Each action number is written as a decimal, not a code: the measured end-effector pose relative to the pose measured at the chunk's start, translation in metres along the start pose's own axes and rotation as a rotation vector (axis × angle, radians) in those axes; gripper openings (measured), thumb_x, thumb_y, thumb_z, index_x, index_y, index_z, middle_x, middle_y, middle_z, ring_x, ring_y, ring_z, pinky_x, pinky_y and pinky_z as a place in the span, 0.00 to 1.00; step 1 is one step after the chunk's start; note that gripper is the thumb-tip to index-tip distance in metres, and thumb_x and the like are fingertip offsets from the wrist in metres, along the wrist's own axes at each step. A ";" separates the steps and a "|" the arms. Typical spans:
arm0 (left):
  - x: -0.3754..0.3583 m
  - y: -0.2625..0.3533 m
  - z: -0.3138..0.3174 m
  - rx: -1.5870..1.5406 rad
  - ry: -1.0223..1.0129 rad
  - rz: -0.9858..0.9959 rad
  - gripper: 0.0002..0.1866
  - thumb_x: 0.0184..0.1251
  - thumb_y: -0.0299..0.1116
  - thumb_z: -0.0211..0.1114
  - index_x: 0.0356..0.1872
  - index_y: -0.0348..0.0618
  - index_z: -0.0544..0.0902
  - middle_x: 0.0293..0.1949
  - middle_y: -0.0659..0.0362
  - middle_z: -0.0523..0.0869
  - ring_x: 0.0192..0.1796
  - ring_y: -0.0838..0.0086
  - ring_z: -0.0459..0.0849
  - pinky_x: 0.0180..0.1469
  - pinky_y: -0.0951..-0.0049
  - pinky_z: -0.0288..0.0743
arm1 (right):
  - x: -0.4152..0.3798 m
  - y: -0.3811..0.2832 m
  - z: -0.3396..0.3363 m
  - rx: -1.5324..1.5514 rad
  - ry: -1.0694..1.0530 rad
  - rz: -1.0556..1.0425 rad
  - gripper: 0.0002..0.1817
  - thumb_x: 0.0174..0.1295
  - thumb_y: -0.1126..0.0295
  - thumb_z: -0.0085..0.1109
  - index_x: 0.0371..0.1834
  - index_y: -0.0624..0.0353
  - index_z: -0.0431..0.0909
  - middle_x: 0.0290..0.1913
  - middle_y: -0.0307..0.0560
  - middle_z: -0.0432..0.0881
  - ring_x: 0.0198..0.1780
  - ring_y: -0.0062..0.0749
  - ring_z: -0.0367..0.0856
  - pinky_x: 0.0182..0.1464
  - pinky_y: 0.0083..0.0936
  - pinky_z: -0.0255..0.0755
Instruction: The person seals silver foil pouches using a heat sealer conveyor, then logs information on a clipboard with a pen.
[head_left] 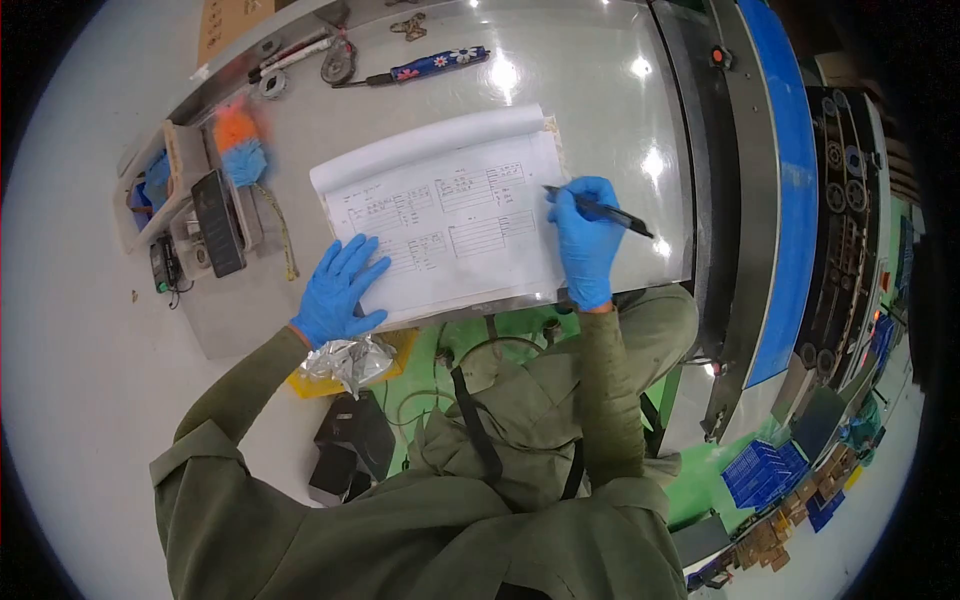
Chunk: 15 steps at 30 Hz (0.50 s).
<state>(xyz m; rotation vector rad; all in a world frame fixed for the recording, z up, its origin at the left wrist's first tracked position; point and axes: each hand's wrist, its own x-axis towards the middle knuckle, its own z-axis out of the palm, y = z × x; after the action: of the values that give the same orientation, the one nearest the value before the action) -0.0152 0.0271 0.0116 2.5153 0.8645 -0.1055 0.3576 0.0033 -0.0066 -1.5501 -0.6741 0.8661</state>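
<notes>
My left hand (343, 291), in a blue glove, lies with fingers spread on the lower left corner of a stack of papers (475, 262). The top sheet bears printed tables with handwriting, and an upper page is rolled back along the far edge. My right hand (588, 238), also gloved in blue, is closed around a black pen (622, 217) at the right side of the papers. The pen's tip points left, close to the sheet; whether it touches cannot be made out.
A flower-patterned tool (438, 64) and a tape roll (339, 62) lie beyond the papers. At the left are a phone (217, 223), an orange and blue fluffy item (239, 143) and a bin (148, 190). Crumpled foil (352, 363) sits below the table edge.
</notes>
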 end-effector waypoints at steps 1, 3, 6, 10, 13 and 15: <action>0.001 -0.001 0.000 -0.011 0.000 -0.001 0.41 0.54 0.50 0.72 0.71 0.47 0.72 0.75 0.46 0.64 0.78 0.48 0.60 0.78 0.44 0.51 | 0.001 -0.001 0.011 0.024 -0.036 -0.007 0.06 0.62 0.80 0.61 0.42 0.63 0.79 0.31 0.44 0.85 0.32 0.21 0.83 0.38 0.19 0.78; 0.001 -0.001 -0.001 -0.030 0.000 -0.006 0.41 0.54 0.49 0.72 0.70 0.47 0.73 0.75 0.46 0.65 0.77 0.48 0.61 0.77 0.44 0.51 | 0.006 0.007 0.027 0.047 -0.037 -0.002 0.08 0.60 0.80 0.63 0.42 0.63 0.82 0.34 0.43 0.87 0.34 0.19 0.85 0.40 0.18 0.79; 0.001 -0.002 -0.001 -0.024 0.007 -0.009 0.38 0.57 0.51 0.69 0.70 0.49 0.73 0.75 0.48 0.66 0.77 0.51 0.63 0.77 0.45 0.53 | 0.011 0.019 0.036 -0.062 -0.022 -0.073 0.08 0.56 0.77 0.67 0.39 0.62 0.85 0.35 0.41 0.88 0.35 0.19 0.85 0.40 0.17 0.80; 0.000 -0.004 0.002 -0.022 -0.004 -0.011 0.38 0.57 0.51 0.70 0.70 0.49 0.74 0.74 0.48 0.66 0.77 0.52 0.63 0.76 0.45 0.53 | 0.009 0.018 0.034 -0.180 -0.018 -0.109 0.08 0.55 0.77 0.67 0.39 0.61 0.84 0.33 0.39 0.87 0.33 0.16 0.83 0.37 0.15 0.78; 0.001 -0.005 0.002 -0.023 -0.003 -0.009 0.38 0.57 0.50 0.70 0.70 0.49 0.74 0.74 0.47 0.66 0.76 0.52 0.63 0.76 0.45 0.54 | 0.009 0.024 0.034 -0.196 0.001 -0.098 0.08 0.55 0.77 0.67 0.38 0.61 0.84 0.31 0.38 0.86 0.30 0.15 0.81 0.35 0.14 0.76; 0.001 -0.005 0.003 -0.019 0.002 0.000 0.38 0.57 0.50 0.70 0.69 0.48 0.74 0.74 0.47 0.67 0.76 0.51 0.63 0.76 0.45 0.54 | 0.009 0.026 0.034 -0.215 0.009 -0.104 0.07 0.55 0.77 0.67 0.37 0.60 0.85 0.30 0.38 0.85 0.29 0.14 0.80 0.34 0.14 0.76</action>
<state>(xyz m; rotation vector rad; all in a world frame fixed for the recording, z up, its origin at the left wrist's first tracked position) -0.0175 0.0302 0.0069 2.4979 0.8625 -0.0948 0.3331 0.0254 -0.0355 -1.6929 -0.8557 0.7269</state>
